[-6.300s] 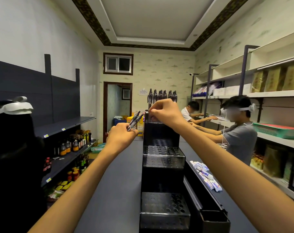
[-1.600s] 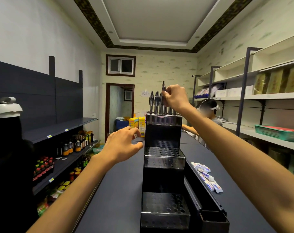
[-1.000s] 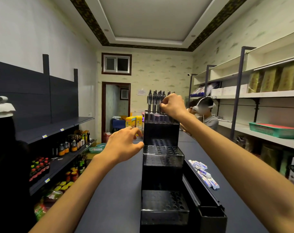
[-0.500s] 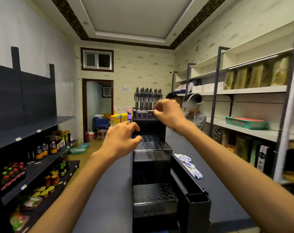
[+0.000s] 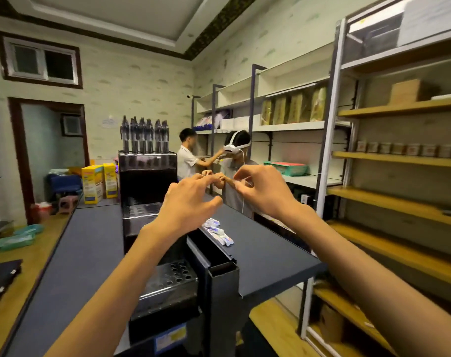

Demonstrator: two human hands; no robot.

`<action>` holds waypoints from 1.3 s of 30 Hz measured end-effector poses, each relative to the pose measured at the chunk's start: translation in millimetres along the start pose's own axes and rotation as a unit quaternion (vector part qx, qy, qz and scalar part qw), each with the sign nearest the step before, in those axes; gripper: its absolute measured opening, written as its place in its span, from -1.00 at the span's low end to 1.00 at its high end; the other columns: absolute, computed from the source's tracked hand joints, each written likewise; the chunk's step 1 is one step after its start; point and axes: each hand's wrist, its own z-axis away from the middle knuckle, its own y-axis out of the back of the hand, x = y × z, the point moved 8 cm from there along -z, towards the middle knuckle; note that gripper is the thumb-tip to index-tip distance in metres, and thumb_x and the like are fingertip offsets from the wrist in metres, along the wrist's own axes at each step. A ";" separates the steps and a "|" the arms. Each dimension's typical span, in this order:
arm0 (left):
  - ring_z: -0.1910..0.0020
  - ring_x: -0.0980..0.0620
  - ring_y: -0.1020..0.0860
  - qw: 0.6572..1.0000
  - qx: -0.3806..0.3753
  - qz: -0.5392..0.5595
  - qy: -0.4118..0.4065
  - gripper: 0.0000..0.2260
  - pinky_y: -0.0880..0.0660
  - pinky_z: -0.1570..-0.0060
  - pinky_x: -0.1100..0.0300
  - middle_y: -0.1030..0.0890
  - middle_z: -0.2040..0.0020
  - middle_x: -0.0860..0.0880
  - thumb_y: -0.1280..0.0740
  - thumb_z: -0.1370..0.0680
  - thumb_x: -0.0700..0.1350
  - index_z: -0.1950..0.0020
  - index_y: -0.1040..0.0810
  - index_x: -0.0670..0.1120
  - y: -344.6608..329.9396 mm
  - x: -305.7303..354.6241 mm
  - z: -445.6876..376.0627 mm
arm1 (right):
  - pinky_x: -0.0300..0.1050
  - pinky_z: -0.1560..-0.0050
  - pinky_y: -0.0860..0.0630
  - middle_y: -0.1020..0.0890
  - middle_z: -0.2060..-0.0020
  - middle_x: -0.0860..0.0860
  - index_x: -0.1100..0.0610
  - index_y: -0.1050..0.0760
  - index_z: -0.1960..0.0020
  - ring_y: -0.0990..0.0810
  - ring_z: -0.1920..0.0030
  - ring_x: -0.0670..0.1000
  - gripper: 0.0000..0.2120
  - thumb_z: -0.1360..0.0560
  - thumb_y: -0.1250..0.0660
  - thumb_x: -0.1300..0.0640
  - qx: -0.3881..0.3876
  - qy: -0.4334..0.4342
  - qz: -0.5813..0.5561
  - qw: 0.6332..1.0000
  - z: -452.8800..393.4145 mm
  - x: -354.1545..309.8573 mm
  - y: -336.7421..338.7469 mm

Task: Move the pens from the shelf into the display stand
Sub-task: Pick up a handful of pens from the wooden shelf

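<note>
A black tiered display stand (image 5: 147, 181) stands on the dark counter (image 5: 85, 243). Several dark pens (image 5: 144, 134) stand upright in its top tier. The lower tiers' perforated trays (image 5: 171, 279) hold no pens. My left hand (image 5: 191, 202) and my right hand (image 5: 260, 191) hover in front of me, right of the stand, fingertips nearly meeting, fingers loosely curled. Neither hand holds anything.
Small white packets (image 5: 218, 231) lie on the counter right of the stand. Two people (image 5: 236, 163) work at the white shelves (image 5: 283, 124) beyond. Wooden shelves (image 5: 399, 202) run along the right. Yellow boxes (image 5: 98, 182) sit at the counter's far end.
My right hand has left the stand's top tier and come down beside my left hand. The view has swung right, toward the wooden shelves.
</note>
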 end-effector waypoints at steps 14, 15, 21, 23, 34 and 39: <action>-0.19 -0.05 -0.53 0.983 -0.071 0.105 -0.133 -0.63 -0.45 -0.21 -0.11 -0.56 -0.21 0.04 -0.28 -0.57 0.12 -0.37 -0.51 0.15 -144.2 284.1 -22.7 | 0.11 -0.18 -0.57 -0.67 -0.14 -0.06 -0.04 -0.60 -0.22 -0.61 -0.13 0.02 -0.75 -0.57 -0.36 -0.06 -0.018 -0.156 0.106 0.982 169.9 232.1 160.1; -0.19 -0.04 -0.52 0.981 -0.076 0.110 -0.140 -0.64 -0.45 -0.21 -0.11 -0.55 -0.21 0.05 -0.28 -0.58 0.12 -0.37 -0.50 0.16 -156.3 305.0 -22.6 | 0.11 -0.20 -0.57 -0.67 -0.15 -0.07 -0.05 -0.59 -0.23 -0.61 -0.15 0.01 -0.74 -0.57 -0.36 -0.06 -0.020 -0.171 0.108 0.979 184.5 250.3 172.6; -0.27 -0.01 -0.50 0.967 -0.113 0.156 -0.168 -0.65 -0.45 -0.25 -0.07 -0.54 -0.29 0.09 -0.30 -0.59 0.11 -0.38 -0.49 0.17 -230.3 417.1 -16.9 | 0.11 -0.28 -0.52 -0.64 -0.19 -0.08 -0.08 -0.56 -0.27 -0.57 -0.22 -0.01 -0.73 -0.59 -0.35 -0.06 -0.027 -0.248 0.126 0.960 268.4 353.2 239.7; -0.23 0.04 -0.52 0.959 -0.133 0.175 -0.176 -0.66 -0.47 -0.23 -0.04 -0.54 -0.25 0.13 -0.31 -0.59 0.11 -0.37 -0.49 0.18 -254.5 447.6 -14.1 | 0.12 -0.30 -0.51 -0.63 -0.21 -0.07 -0.09 -0.56 -0.27 -0.56 -0.24 0.00 -0.74 -0.59 -0.35 -0.05 -0.026 -0.273 0.116 0.955 292.2 381.8 256.2; -0.17 0.10 -0.52 0.934 -0.186 0.227 -0.202 -0.70 -0.49 -0.17 -0.03 -0.51 -0.18 0.16 -0.31 -0.59 0.10 -0.33 -0.50 0.19 -362.0 568.9 -37.4 | -0.08 -0.26 -0.51 -0.63 -0.18 -0.15 -0.12 -0.54 -0.27 -0.55 -0.21 -0.10 -0.72 -0.57 -0.38 -0.05 0.000 -0.347 0.131 0.929 368.4 516.9 314.0; -0.18 0.13 -0.52 0.931 -0.188 0.231 -0.213 -0.71 -0.51 -0.10 0.04 -0.52 -0.21 0.17 -0.31 -0.59 0.12 -0.32 -0.50 0.20 -415.8 609.5 -62.3 | -0.07 -0.27 -0.52 -0.62 -0.18 -0.18 -0.15 -0.53 -0.27 -0.55 -0.21 -0.13 -0.72 -0.57 -0.38 -0.07 0.003 -0.373 0.139 0.917 381.0 585.3 320.6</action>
